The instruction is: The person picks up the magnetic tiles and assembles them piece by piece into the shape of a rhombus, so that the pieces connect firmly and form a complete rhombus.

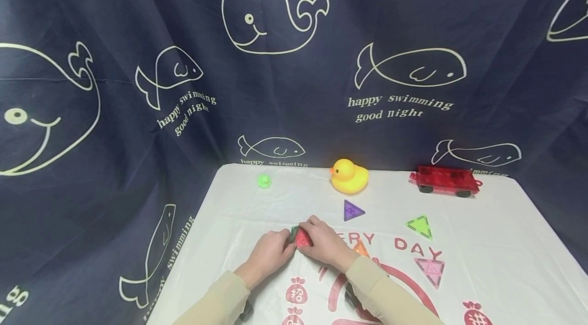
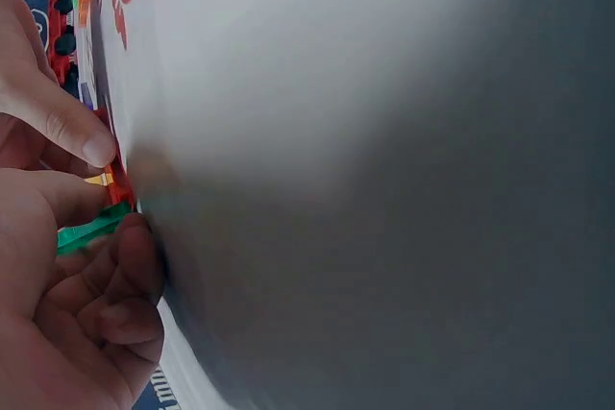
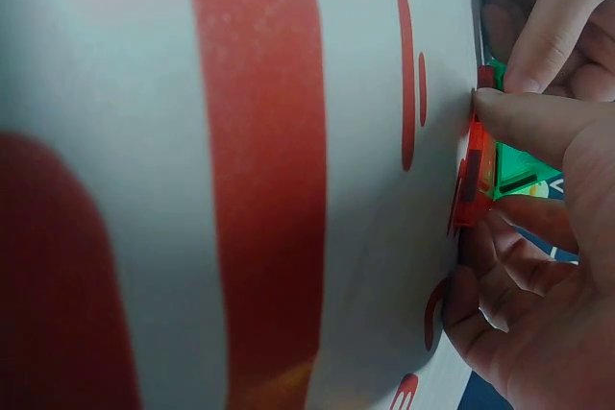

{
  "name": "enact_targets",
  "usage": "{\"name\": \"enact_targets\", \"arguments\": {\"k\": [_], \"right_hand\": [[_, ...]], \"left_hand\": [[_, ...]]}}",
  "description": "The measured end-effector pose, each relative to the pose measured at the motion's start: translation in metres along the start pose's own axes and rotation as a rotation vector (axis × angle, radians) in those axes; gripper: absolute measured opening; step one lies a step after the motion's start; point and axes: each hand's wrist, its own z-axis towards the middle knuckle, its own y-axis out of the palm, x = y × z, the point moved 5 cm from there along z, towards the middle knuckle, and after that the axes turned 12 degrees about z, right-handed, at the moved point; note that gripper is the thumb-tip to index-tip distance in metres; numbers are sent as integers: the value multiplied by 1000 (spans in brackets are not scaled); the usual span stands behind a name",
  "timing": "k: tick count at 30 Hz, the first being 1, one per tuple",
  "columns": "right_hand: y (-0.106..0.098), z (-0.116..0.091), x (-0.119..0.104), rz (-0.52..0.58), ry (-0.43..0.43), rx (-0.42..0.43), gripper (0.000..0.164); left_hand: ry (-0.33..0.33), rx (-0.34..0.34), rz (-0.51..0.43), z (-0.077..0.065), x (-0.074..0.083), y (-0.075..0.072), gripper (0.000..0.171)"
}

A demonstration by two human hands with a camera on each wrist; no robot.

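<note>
Side by side on the white tabletop, a red triangular magnetic tile [image 1: 302, 239] and a green magnetic tile [image 1: 294, 232] meet between the two hands. My left hand [image 1: 270, 252] pinches the green tile [image 2: 88, 231] between thumb and fingers. With thumb and fingertips my right hand [image 1: 325, 241] grips the red tile [image 3: 478, 168] at its edges. In the right wrist view the green tile [image 3: 522, 168] stands tilted against the red one, and the fingers cover parts of both.
Around the right arm lie purple [image 1: 352, 210], lime [image 1: 420, 226], pink [image 1: 431, 269] and orange [image 1: 361, 249] triangular tiles. Along the back edge stand a small green toy [image 1: 264, 181], a yellow duck [image 1: 349, 176] and a red wheeled car base [image 1: 445, 180]. A dark whale-print curtain [image 1: 294, 85] hangs behind.
</note>
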Motion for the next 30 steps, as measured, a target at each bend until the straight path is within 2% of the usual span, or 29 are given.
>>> {"name": "enact_targets", "arguments": {"k": [6, 17, 25, 30], "right_hand": [[2, 0, 1, 2, -3, 2, 59], [-4, -6, 2, 29, -22, -1, 58], [-36, -11, 17, 57, 17, 44, 55], [-65, -16, 39, 25, 61, 96, 52]], "left_hand": [[-22, -12, -58, 0, 4, 0, 8], [-37, -18, -67, -1, 6, -1, 6], [-44, -15, -51, -1, 5, 0, 8], [-47, -8, -65, 0, 5, 2, 11]]}}
